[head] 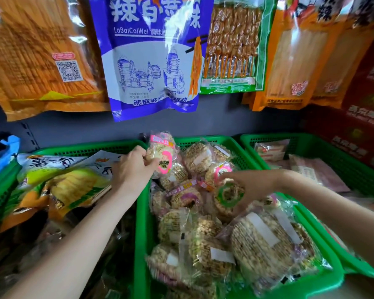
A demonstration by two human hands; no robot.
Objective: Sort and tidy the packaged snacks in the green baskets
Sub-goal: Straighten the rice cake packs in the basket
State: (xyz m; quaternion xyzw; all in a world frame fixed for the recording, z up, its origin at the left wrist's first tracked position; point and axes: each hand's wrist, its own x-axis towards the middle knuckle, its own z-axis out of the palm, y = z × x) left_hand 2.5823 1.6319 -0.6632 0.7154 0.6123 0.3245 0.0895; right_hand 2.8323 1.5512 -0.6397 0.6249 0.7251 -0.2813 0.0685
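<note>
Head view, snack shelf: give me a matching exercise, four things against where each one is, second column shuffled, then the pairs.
Things:
1. Pink-label pack
2. Green-label pack
3. Blue bag
4. Yellow bags

Places:
A. hanging above the baskets
B. in the left basket
C. held by the left hand at the back of the middle basket
D. under the right hand

Pairs: 1-C, 2-D, 3-A, 4-B
</note>
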